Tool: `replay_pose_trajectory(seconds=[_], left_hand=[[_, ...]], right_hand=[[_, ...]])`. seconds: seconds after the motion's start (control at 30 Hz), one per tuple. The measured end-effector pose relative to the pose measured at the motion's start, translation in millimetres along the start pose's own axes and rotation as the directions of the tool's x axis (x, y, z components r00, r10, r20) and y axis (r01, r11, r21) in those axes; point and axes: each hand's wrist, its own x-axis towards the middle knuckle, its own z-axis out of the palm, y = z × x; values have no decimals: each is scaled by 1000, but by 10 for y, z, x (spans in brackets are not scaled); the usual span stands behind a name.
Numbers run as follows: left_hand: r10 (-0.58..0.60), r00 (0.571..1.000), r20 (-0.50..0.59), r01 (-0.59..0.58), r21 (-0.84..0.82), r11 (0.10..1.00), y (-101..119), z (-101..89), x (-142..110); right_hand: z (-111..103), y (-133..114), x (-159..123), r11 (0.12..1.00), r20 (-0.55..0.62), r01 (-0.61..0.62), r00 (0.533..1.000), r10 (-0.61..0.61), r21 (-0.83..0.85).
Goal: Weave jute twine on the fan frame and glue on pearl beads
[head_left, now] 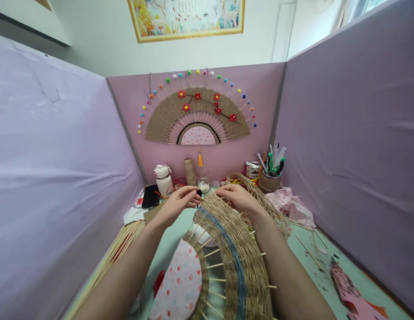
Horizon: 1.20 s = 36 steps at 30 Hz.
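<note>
A half-round fan (pixel 231 240) woven from brown cord over thin sticks lies tilted before me, its far end raised. A blue woven band (pixel 234 253) curves through it, and its inner part is covered with white cloth with red dots (pixel 180 284). At the upper right corner, my right hand (pixel 240 202) is closed on the fan's woven edge, beside a stick end. My left hand (pixel 180 204) is at the upper left corner with bent fingers close together. Something small and black (pixel 199 193) shows at its fingertips; its kind is unclear.
A finished-looking fan (pixel 196 106) with red flowers hangs on the pink back panel. Along the back stand a white bottle (pixel 164 181), a twine spool (pixel 190 172) and a tool pot (pixel 270 181). Sticks (pixel 116 249) lie left; loose cord (pixel 260 200) and pink cloth (pixel 291 206) lie right.
</note>
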Motion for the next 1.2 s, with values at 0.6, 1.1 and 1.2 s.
replay_pose_trajectory(seconds=[0.6, 1.1, 1.2], left_hand=[[272, 962, -36, -273, -33, 961, -220, 341, 142], [-156, 988, 8, 151, -304, 941, -23, 414, 11], [-161, 987, -5, 153, -286, 946, -14, 425, -1]], right_hand=[[20, -100, -77, 996, 22, -3, 1000, 1, 89], [96, -150, -128, 998, 37, 18, 999, -16, -52], [112, -167, -155, 993, 73, 46, 997, -39, -104]])
